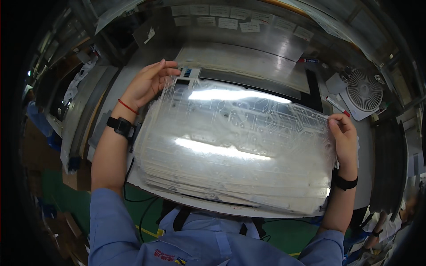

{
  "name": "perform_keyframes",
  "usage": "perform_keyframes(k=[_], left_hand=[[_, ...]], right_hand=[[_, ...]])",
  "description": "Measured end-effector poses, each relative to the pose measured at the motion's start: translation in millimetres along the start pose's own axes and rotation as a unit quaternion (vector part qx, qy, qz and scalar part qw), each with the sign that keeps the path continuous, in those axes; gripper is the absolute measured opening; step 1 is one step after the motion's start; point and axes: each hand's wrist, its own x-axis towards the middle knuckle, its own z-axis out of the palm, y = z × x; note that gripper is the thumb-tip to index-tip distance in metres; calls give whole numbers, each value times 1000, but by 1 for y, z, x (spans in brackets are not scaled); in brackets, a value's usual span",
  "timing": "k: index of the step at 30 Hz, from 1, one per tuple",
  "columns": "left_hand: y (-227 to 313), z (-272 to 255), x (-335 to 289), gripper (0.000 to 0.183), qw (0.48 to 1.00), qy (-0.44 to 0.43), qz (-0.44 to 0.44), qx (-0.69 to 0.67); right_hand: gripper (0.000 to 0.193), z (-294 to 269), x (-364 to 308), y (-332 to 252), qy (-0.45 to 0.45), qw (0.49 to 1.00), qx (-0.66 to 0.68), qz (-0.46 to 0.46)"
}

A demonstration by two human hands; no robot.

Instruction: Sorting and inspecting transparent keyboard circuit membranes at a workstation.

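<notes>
Blue work-shirt collar at 6 o'clock, forearms rising from it to a thick stack of clear flexible plastic sheets with printed circuit traces held mid-frame above the grey metal workbench. Left hand, 10 o'clock, fingers together gripping the stack's far left corner; right hand, 3 o'clock, pinching its right edge. White round desk fan at 2 o'clock, apart from the stack.

Head cam looks steeply down, close over bench, fisheye.
</notes>
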Motion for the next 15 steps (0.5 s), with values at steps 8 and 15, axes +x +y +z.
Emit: perform_keyframes(k=[8,15], left_hand=[[6,9,-6,23,986,-53,-15,159],[-3,1,2,20,995,44,26,85]], right_hand=[[15,-4,5,6,45,998,31,16],[18,-8,9,10,40,990,129,43]])
